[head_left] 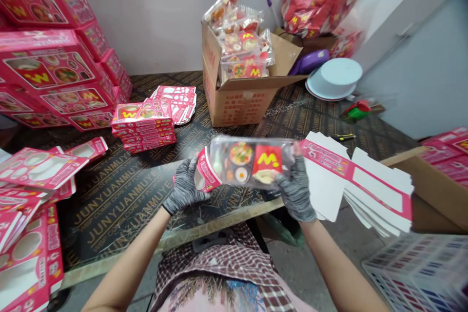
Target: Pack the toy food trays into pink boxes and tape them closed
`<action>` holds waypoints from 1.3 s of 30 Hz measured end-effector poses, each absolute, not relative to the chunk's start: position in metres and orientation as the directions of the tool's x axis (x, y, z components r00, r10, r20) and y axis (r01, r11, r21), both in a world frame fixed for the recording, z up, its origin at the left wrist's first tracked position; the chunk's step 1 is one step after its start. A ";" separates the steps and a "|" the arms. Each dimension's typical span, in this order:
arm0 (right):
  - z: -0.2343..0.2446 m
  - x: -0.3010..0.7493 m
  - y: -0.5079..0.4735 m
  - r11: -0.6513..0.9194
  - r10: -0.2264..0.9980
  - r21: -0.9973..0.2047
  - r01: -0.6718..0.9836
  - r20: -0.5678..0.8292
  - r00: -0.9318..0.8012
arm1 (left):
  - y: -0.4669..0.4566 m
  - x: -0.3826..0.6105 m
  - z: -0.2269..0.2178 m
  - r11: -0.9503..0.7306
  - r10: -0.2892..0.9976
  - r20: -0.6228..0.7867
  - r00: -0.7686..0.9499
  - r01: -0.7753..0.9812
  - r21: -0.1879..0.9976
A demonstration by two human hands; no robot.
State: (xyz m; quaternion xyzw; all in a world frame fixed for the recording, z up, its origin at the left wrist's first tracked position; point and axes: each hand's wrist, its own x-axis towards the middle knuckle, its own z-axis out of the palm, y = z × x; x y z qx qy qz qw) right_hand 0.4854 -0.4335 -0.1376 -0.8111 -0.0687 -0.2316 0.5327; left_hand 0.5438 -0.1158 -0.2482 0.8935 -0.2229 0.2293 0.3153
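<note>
Both hands wear grey knit gloves and meet over the table's front edge. In my left hand is a pink-and-white printed carton, its open end turned toward the right. My right hand grips the far end of a clear plastic pack holding toy food pieces and a red piece with a yellow mark. The pack's left end sits at the carton's mouth; how far it goes inside I cannot tell. Right of my right hand lies a stack of flat unfolded cartons.
An open cardboard box full of clear packs stands at the back. Filled pink boxes are piled left of centre, with a taller stack behind. Loose cartons lie at left. A yellow cutter and light-blue lid are at right.
</note>
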 end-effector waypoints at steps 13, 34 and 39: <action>-0.136 0.493 -0.457 -0.224 0.267 -0.944 0.242 0.179 0.947 | -0.117 0.521 -0.220 -0.728 -0.526 0.380 0.761 -0.634 0.262; -0.195 0.533 -0.443 -0.427 0.682 -0.904 -0.028 -0.342 0.646 | -0.133 0.497 -0.236 -0.618 -0.766 0.053 0.641 -0.756 0.215; -0.192 0.532 -0.462 -0.302 0.585 -0.916 -0.262 -0.395 0.708 | -0.126 0.500 -0.229 -0.716 -0.650 0.116 0.751 -0.656 0.237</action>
